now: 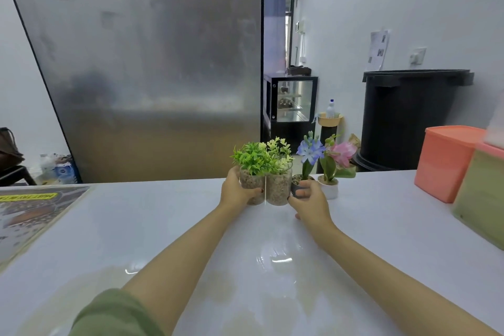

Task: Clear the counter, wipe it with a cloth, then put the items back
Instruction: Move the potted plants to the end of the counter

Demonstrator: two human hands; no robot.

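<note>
Two clear pebble-filled pots with green plastic plants stand side by side near the far edge of the white counter point(163, 226). My left hand point(236, 190) grips the left green pot point(251, 185). The right green pot point(278, 189) touches it. My right hand point(309, 200) curls its fingers round a small dark pot with a blue flower point(297, 181), just right of the green pots. A white pot with a pink flower point(330, 185) stands beside that one, untouched.
An orange lidded box point(443, 163) and a green container point(481, 199) stand at the counter's right end. A printed mat point(27, 215) lies at the left. Behind the counter are a steel fridge point(152, 68) and a black bin point(409, 120).
</note>
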